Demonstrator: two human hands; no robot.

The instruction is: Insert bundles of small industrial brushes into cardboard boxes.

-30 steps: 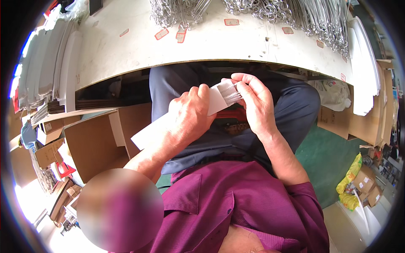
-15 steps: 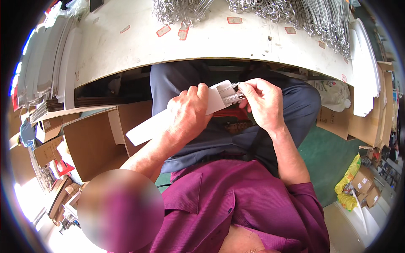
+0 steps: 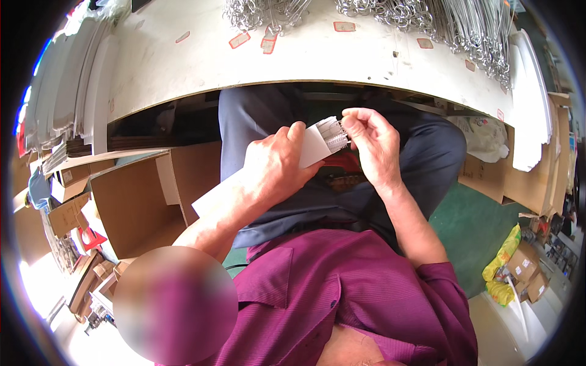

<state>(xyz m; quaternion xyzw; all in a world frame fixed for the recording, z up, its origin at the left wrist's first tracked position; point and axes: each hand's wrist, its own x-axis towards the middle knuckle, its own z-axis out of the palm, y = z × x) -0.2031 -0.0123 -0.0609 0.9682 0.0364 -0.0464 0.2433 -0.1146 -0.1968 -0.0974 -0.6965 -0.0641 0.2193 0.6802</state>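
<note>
A narrow white paper box (image 3: 314, 147) lies slantwise above my lap, with my left hand (image 3: 271, 160) closed around its middle. Several thin twisted-wire brushes (image 3: 333, 135) stick out of its upper right end, their bristled tips side by side. At those tips is my right hand (image 3: 377, 143), its thumb and forefinger closed on the brush ends. The rest of the brushes is hidden inside the box. My left forearm covers part of the box's lower end.
Bundles of loop-ended wire brushes (image 3: 470, 43) lie along the far side of the white table (image 3: 293, 61). Flat white boxes are stacked at left (image 3: 73, 79) and right (image 3: 530, 97). An open cardboard box (image 3: 134, 207) stands left of my legs; yellow bags (image 3: 503, 262) lie at lower right.
The brushes stick out of the box a little less than before. My right hand has shifted slightly left, and the box's lower end has moved up and right.
</note>
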